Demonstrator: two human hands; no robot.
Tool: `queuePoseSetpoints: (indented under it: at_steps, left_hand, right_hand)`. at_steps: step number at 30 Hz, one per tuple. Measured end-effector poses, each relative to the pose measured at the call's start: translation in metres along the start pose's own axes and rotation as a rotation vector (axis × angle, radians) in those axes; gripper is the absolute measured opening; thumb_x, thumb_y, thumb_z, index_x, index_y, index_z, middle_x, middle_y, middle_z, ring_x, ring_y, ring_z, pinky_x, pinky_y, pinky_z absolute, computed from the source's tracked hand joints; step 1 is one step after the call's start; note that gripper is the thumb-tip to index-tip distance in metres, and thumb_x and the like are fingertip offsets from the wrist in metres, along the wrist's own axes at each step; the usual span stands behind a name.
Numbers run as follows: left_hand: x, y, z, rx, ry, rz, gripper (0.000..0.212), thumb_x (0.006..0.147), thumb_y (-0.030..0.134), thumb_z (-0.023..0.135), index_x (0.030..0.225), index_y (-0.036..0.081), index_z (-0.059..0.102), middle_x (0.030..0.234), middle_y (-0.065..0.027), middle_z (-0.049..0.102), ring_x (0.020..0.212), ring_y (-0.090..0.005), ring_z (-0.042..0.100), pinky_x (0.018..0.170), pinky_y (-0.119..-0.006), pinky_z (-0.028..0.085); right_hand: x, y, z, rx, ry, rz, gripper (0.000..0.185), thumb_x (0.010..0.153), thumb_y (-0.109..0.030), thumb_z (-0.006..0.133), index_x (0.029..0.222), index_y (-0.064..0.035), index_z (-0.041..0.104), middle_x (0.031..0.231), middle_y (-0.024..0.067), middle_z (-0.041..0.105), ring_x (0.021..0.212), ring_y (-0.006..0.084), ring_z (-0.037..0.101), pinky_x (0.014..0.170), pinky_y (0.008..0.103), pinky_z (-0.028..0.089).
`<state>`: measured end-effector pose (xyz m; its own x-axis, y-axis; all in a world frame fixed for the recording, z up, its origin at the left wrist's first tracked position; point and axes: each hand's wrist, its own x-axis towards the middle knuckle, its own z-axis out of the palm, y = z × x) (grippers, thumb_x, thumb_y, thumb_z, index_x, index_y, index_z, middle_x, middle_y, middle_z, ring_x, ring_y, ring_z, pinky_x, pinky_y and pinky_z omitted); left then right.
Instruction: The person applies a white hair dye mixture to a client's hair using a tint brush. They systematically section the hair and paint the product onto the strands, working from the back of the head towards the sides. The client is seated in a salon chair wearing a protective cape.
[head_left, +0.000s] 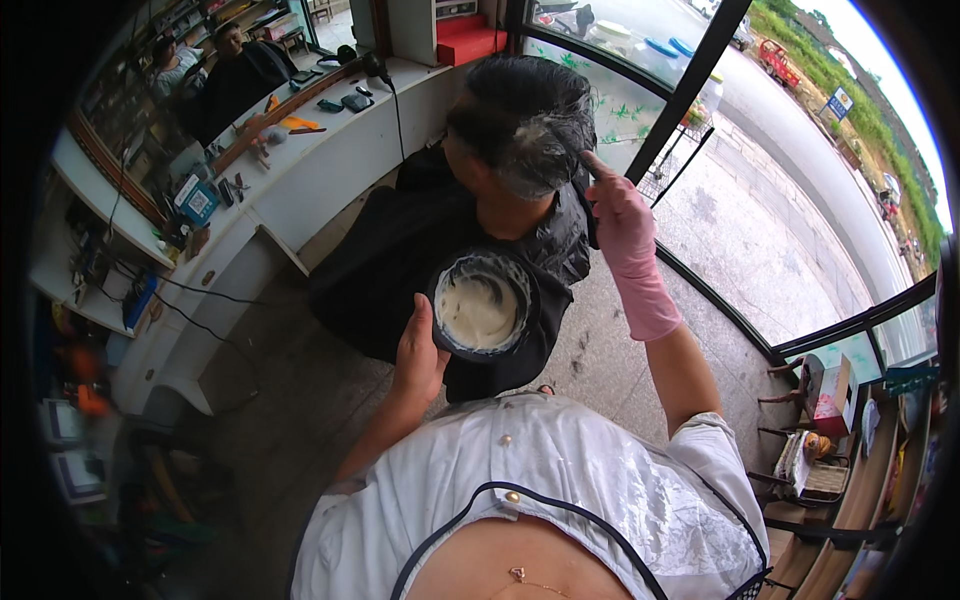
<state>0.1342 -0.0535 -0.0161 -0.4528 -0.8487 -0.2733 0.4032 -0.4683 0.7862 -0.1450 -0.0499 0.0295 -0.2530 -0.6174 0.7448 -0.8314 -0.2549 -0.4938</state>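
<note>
My left hand, bare, grips the side of a black mixing bowl. Thick off-white cream fills the bowl's bottom and is smeared up its inner wall. On my right hand is a pink rubber glove, its fingers closed round a dark slim tool at the back of a seated person's head. The fingers and hair hide most of the tool, so its kind is unclear. Pale cream coats part of the person's dark hair, mainly at the side and back. A black salon cape covers the person's body.
A white counter under a mirror holds a hair dryer, clippers and small items. Cables hang at the left. To the right are a glass door frame, chairs and shelves.
</note>
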Motion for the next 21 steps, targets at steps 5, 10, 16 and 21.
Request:
queuePoseSetpoints:
  at_steps: [5,10,16,21]
  left_hand:
    - [-0.003,0.005,0.001,-0.009,-0.004,-0.019,0.057,0.091,0.048,0.039,0.122,0.000,0.044,0.120,-0.0101,0.052,0.110,-0.0202,0.051,0.091,-0.032,0.043]
    - [-0.001,-0.002,-0.004,-0.010,0.013,-0.009,0.058,0.091,0.048,0.038,0.123,-0.001,0.043,0.120,-0.0101,0.052,0.110,-0.0204,0.051,0.091,-0.033,0.043]
    - [-0.006,0.002,0.000,-0.058,0.037,-0.003,0.055,0.091,0.047,0.040,0.120,0.000,0.044,0.115,-0.0092,0.054,0.104,-0.0154,0.054,0.087,-0.027,0.046]
    - [-0.005,0.000,-0.002,-0.060,0.050,0.007,0.056,0.091,0.047,0.039,0.122,0.000,0.044,0.118,-0.0093,0.052,0.107,-0.0184,0.052,0.090,-0.030,0.044]
  right_hand:
    - [-0.026,-0.002,0.002,-0.688,-0.203,-0.225,0.059,0.074,0.000,0.053,0.127,-0.0263,0.048,0.079,0.0063,0.053,0.065,0.0228,0.055,0.055,0.0316,0.047]
    - [-0.019,-0.013,-0.011,-0.700,-0.203,-0.338,0.061,0.072,-0.004,0.055,0.128,-0.0252,0.046,0.080,0.0051,0.052,0.068,0.0209,0.056,0.053,0.0312,0.048]
    - [-0.015,-0.011,0.001,-0.936,-0.260,-0.311,0.058,0.075,-0.005,0.058,0.127,-0.0278,0.048,0.073,0.0037,0.051,0.061,0.0182,0.054,0.048,0.0296,0.045]
    - [-0.005,-0.020,-0.005,-0.901,-0.132,-0.395,0.050,0.074,-0.007,0.059,0.120,-0.0272,0.055,0.073,0.0030,0.050,0.060,0.0172,0.054,0.047,0.0283,0.045]
